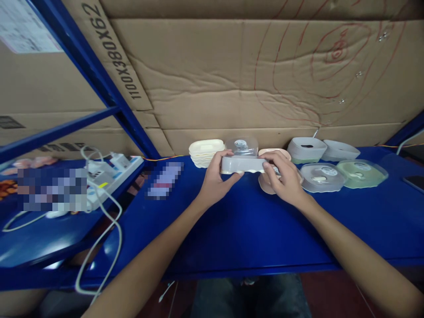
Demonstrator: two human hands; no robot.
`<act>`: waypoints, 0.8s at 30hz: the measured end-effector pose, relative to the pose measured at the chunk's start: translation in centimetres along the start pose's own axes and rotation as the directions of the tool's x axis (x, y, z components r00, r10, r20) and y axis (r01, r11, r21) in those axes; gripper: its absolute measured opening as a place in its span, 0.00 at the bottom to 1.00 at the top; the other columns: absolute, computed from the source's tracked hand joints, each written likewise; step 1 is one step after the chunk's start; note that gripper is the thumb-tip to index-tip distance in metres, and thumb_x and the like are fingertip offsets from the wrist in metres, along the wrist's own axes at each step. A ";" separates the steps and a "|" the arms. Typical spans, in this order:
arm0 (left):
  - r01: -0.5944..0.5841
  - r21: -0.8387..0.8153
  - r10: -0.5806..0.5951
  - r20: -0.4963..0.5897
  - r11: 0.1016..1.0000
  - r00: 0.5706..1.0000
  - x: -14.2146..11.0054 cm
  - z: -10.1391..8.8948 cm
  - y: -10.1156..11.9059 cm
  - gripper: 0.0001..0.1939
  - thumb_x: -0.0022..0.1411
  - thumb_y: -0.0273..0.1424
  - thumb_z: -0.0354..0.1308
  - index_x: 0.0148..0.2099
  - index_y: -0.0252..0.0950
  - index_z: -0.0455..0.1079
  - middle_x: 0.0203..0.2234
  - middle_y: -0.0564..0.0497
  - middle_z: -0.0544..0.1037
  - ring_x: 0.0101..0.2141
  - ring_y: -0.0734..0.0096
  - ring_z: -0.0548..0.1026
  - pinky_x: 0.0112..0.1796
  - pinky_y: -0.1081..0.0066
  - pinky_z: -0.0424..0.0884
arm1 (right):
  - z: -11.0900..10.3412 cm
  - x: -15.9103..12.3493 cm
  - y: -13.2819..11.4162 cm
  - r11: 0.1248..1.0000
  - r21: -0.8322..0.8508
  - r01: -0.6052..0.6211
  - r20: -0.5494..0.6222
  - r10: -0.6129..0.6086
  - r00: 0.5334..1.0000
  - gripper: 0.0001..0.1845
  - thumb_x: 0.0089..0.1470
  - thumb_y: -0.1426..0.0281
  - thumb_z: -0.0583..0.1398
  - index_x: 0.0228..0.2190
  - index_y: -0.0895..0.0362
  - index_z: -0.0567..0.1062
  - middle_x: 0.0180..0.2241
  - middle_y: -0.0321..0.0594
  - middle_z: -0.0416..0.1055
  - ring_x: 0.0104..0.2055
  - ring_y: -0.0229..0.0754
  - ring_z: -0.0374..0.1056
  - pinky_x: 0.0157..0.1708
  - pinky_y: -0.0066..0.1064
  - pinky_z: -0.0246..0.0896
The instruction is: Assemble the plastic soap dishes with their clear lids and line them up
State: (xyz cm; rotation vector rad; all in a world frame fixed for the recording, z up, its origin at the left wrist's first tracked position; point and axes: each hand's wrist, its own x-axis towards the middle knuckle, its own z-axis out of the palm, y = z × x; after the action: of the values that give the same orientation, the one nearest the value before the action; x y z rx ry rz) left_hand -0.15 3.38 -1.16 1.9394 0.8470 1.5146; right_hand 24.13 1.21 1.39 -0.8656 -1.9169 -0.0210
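Observation:
Between both hands, above the blue table, is a shallow grey plastic container [243, 164] with a wavy cream edge along its underside. My left hand [217, 179] grips its left end, thumb below and fingers on top. At the other end, my right hand [286, 176] is closed on it with fingertips at the side. Just behind are a stack of cream scalloped dishes [206, 150] and a clear lid [247, 145] with a round sticker. Peach-coloured dishes [265, 183] lie partly hidden by my right hand.
Grey containers [306, 148] and two clear stickered lids, one greyish [323, 179] and one greenish [362, 174], are at the right. A blurred-out flat item [165, 180] lies left on the blue table [248, 238]. Farther left is a power strip [112, 179] with white cables. Cardboard [215, 70] stands behind.

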 end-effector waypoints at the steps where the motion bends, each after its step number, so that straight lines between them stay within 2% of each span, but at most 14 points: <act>1: 0.009 -0.022 -0.009 -0.004 1.000 1.000 0.0 0.0 -0.1 0.25 0.66 0.36 0.72 0.61 0.44 0.68 0.63 0.42 0.74 0.65 0.53 0.72 0.66 0.53 0.66 | -0.1 0.0 0.0 1.000 0.001 -0.003 0.003 0.003 1.000 0.12 0.76 0.64 0.55 0.51 0.52 0.77 0.47 0.48 0.79 0.50 0.52 0.76 0.50 0.49 0.71; 5: 0.044 -0.115 -0.046 -0.013 0.992 0.999 0.2 0.2 0.0 0.25 0.63 0.36 0.75 0.57 0.43 0.68 0.60 0.44 0.75 0.63 0.55 0.73 0.64 0.57 0.67 | -0.5 0.2 -0.2 1.000 0.015 0.015 0.053 -0.016 0.998 0.13 0.75 0.63 0.57 0.54 0.52 0.76 0.51 0.49 0.79 0.54 0.54 0.76 0.54 0.50 0.71; 9: 0.113 -0.212 -0.118 -0.012 0.971 0.993 0.5 0.2 0.6 0.26 0.59 0.38 0.77 0.54 0.43 0.68 0.55 0.46 0.76 0.57 0.59 0.75 0.58 0.62 0.71 | -1.0 0.4 -0.2 0.999 -0.020 0.049 0.137 -0.046 0.989 0.24 0.67 0.58 0.67 0.60 0.51 0.72 0.55 0.49 0.78 0.57 0.57 0.75 0.56 0.51 0.71; 13: 0.185 -0.264 -0.180 0.041 0.947 0.983 0.6 0.0 1.2 0.30 0.57 0.40 0.78 0.55 0.43 0.69 0.55 0.47 0.75 0.53 0.61 0.75 0.53 0.66 0.74 | -1.0 0.3 0.3 0.995 -0.043 0.090 0.145 -0.083 0.986 0.14 0.70 0.64 0.63 0.54 0.50 0.73 0.49 0.46 0.79 0.52 0.55 0.75 0.52 0.50 0.71; 17: 0.241 -0.413 -0.214 0.111 0.878 0.970 0.8 -0.5 1.8 0.32 0.60 0.44 0.72 0.63 0.45 0.70 0.59 0.44 0.75 0.58 0.53 0.75 0.57 0.59 0.75 | -0.8 0.0 1.0 0.991 -0.080 0.106 0.125 -0.095 0.988 0.12 0.69 0.64 0.62 0.53 0.49 0.72 0.46 0.46 0.78 0.50 0.57 0.75 0.48 0.50 0.72; 19: 0.264 -0.515 -0.235 0.121 0.816 0.964 1.1 -0.7 2.3 0.30 0.62 0.46 0.66 0.63 0.43 0.72 0.60 0.43 0.76 0.62 0.49 0.74 0.61 0.54 0.74 | -0.8 -0.1 1.1 0.988 -0.096 0.124 0.096 -0.115 0.989 0.13 0.69 0.65 0.62 0.53 0.49 0.72 0.47 0.47 0.78 0.51 0.58 0.75 0.49 0.52 0.72; 21: 0.318 -0.588 -0.315 0.112 0.743 0.943 1.3 -0.8 2.9 0.25 0.65 0.47 0.63 0.60 0.41 0.74 0.61 0.42 0.77 0.64 0.47 0.73 0.62 0.51 0.74 | -0.8 -0.1 1.1 0.982 -0.105 0.158 0.067 -0.151 0.986 0.13 0.70 0.67 0.61 0.54 0.49 0.71 0.47 0.47 0.78 0.51 0.58 0.74 0.50 0.55 0.72; 22: 0.368 -0.616 -0.377 0.121 0.697 0.918 1.5 -0.8 3.3 0.24 0.67 0.48 0.62 0.58 0.41 0.76 0.61 0.41 0.78 0.65 0.46 0.73 0.62 0.50 0.75 | -0.8 0.0 1.0 0.977 -0.106 0.186 0.066 -0.180 0.981 0.14 0.69 0.68 0.60 0.55 0.48 0.71 0.47 0.48 0.78 0.51 0.59 0.74 0.51 0.56 0.72; 24: 0.504 -0.648 -0.508 0.203 0.571 0.837 1.7 -0.9 3.7 0.25 0.69 0.52 0.61 0.56 0.39 0.78 0.60 0.39 0.80 0.64 0.43 0.75 0.58 0.49 0.79 | -0.8 0.0 0.7 0.961 -0.108 0.254 0.102 -0.244 0.965 0.18 0.69 0.72 0.58 0.58 0.48 0.70 0.50 0.48 0.77 0.53 0.59 0.74 0.53 0.59 0.73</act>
State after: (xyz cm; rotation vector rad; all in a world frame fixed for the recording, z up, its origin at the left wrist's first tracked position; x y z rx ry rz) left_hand -0.18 2.27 2.88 1.0150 0.6324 1.2180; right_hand 25.20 1.45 1.54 -0.7081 -2.1150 -0.2565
